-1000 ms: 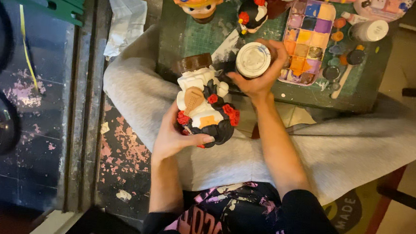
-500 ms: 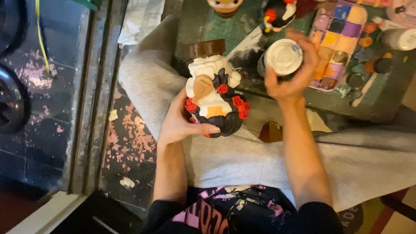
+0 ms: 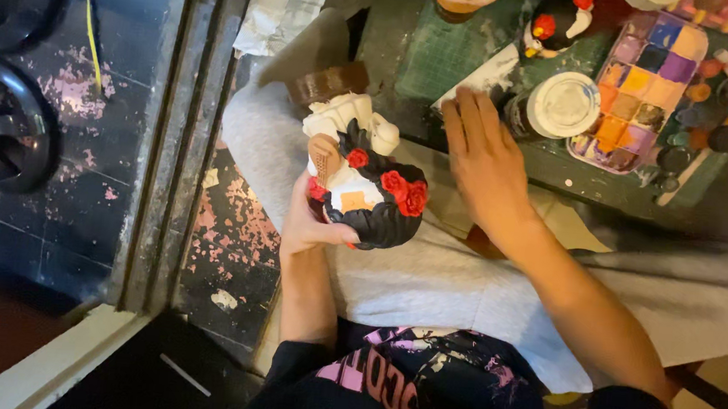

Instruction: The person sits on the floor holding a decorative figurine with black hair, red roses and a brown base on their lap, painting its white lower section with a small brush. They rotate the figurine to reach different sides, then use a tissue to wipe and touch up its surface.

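Black-haired, red-flowered figurine (image 3: 366, 183) tilted over grey lap.

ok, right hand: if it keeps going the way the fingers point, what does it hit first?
The right hand lies flat, fingers pointing up the picture along the green mat. Likely first contact is the white paper scrap, then the black figurine. Depth is hard to judge.

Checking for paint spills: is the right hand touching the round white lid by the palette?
Apart. The head view shows the right hand flat on the table's edge, with a dark gap between its fingertips and the white lid.
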A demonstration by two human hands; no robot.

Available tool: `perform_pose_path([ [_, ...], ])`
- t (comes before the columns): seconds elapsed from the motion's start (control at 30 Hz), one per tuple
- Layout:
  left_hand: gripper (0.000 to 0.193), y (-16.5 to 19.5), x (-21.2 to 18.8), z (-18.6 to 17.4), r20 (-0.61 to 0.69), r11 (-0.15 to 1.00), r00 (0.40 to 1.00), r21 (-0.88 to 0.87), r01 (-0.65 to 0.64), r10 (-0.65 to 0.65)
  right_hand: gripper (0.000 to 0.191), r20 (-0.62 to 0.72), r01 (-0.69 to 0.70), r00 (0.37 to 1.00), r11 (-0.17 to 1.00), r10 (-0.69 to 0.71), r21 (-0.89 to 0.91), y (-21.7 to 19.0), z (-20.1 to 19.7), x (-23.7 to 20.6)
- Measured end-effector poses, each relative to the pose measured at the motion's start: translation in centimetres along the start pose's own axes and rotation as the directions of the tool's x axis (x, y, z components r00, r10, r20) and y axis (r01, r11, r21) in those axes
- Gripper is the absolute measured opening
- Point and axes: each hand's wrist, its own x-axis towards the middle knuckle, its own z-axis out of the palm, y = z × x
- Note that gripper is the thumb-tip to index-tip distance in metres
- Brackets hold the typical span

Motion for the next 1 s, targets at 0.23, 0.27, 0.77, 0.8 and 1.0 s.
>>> perform_pose_path([
  [0.23,0.117,-1.0,-0.4,-1.1,-0.006,1.000,1.000,0.014,0.012,-0.012,0.046,0.044,0.066,0.998,0.943,-0.055,-0.325,1.0,2.4,3.8],
  [0.27,0.117,-1.1,-0.5,-1.2,0.005,1.000,1.000,0.025,0.014,-0.014,0.044,0.091,0.080,0.994,0.950,-0.055,-0.302,1.0,2.0,3.8],
  [0.77,0.108,4.5,0.2,4.7,0.134,0.953,0.976,0.273,0.132,-0.174,0.049,0.112,0.096,0.784,-0.297,0.610,0.950,6.4,-5.2,-10.2],
  [0.8,0.107,4.2,0.5,5.9,0.133,0.945,0.971,0.288,0.154,-0.198,0.052,0.147,0.127,0.777,-0.380,0.612,0.916,6.6,-5.2,-11.5],
  [1.0,0.102,3.8,1.1,11.5,0.184,0.895,0.961,0.432,0.112,-0.209,0.056,0.288,0.155,0.669,-0.508,0.685,0.848,7.1,-7.0,-18.3],
])
